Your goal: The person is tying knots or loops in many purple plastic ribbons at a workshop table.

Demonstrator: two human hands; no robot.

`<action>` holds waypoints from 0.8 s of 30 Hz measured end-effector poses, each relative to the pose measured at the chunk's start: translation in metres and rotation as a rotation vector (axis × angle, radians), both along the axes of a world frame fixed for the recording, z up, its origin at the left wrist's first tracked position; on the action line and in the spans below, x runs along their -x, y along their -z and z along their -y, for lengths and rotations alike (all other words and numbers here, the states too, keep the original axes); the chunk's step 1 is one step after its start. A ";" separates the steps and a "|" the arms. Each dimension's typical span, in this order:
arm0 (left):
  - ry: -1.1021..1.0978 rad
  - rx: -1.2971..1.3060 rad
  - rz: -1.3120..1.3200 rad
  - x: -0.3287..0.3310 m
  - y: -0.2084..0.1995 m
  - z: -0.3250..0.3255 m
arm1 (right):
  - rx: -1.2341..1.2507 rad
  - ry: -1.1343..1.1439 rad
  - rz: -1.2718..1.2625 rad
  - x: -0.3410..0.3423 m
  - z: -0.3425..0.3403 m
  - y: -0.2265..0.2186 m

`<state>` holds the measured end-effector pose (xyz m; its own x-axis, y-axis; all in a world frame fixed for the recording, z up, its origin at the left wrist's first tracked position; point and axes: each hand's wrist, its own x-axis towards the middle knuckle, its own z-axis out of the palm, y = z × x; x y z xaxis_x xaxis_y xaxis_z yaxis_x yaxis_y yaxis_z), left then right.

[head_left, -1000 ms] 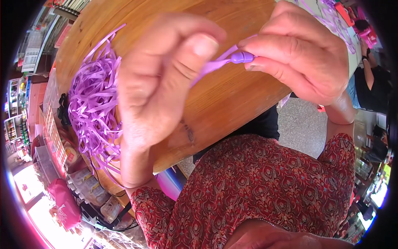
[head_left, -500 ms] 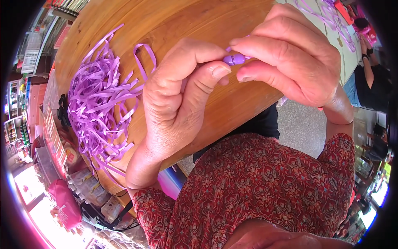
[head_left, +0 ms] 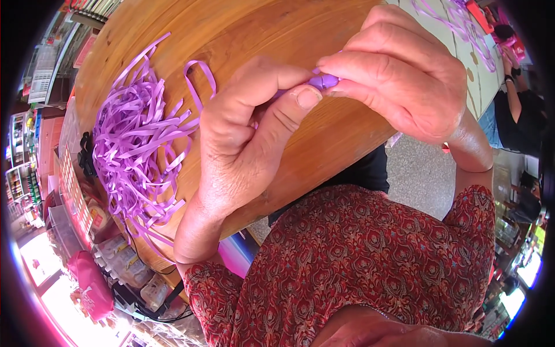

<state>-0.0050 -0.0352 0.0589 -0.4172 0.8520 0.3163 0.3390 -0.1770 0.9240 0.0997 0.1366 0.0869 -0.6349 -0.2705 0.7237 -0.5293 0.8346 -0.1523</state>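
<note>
Between my two hands, above the wooden table, is a small oval purple plastic clasp (head_left: 328, 81) with a seam around it. My left hand (head_left: 243, 133) pinches its left end between thumb and forefinger. From the other side, the thumb and fingers of my right hand (head_left: 404, 75) close on its right end. A bit of purple ribbon shows behind my left thumb, mostly hidden by the fingers. Left of my left hand lies a tangled heap of purple ribbons (head_left: 139, 133), and one ribbon loop (head_left: 202, 68) curves out from it toward my wrist.
The wooden table (head_left: 243, 34) curves toward me. At the upper right stands a pale table (head_left: 485, 92) with more purple ribbons (head_left: 462, 32), where another person's arm (head_left: 513, 95) shows. Plastic boxes (head_left: 124, 260) and a pink bag (head_left: 91, 289) sit at the lower left.
My right thumb and fingers have moved slightly left and closed in on the clasp, covering its right end. The left hand keeps its pinch.
</note>
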 end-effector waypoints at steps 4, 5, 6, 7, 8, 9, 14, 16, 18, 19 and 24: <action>0.012 0.021 -0.002 0.001 -0.003 0.002 | 0.008 0.027 0.072 -0.002 0.000 0.000; 0.015 0.020 -0.001 0.001 -0.002 0.001 | 0.009 0.035 0.090 -0.003 0.000 -0.001; 0.034 -0.034 -0.036 0.000 0.000 -0.001 | 0.010 0.044 0.109 -0.003 0.001 -0.002; 0.053 -0.089 -0.070 -0.001 0.000 -0.001 | 0.010 0.053 0.128 -0.004 0.001 -0.003; 0.052 -0.085 -0.069 0.000 0.000 -0.001 | 0.015 0.057 0.147 -0.003 0.001 -0.002; 0.052 -0.063 -0.100 0.001 -0.002 -0.001 | 0.019 0.062 0.167 -0.002 0.001 -0.001; 0.071 -0.026 -0.141 0.002 -0.005 -0.002 | 0.087 -0.014 0.292 -0.005 -0.002 -0.002; 0.048 0.007 -0.214 0.002 -0.006 -0.001 | 0.114 -0.080 0.331 -0.005 -0.006 -0.002; 0.037 -0.006 -0.301 0.003 -0.004 -0.001 | 0.143 -0.110 0.412 -0.005 -0.009 -0.006; 0.021 -0.024 -0.393 0.004 -0.004 -0.001 | 0.168 -0.144 0.489 -0.005 -0.010 -0.008; 0.003 -0.159 -0.406 0.004 0.005 -0.005 | 0.230 -0.167 0.559 -0.004 -0.013 -0.008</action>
<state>-0.0093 -0.0305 0.0536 -0.2291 0.7804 0.5818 0.6687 -0.3082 0.6767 0.1037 0.1495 0.0954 -0.8967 -0.2759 0.3461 -0.4385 0.6604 -0.6096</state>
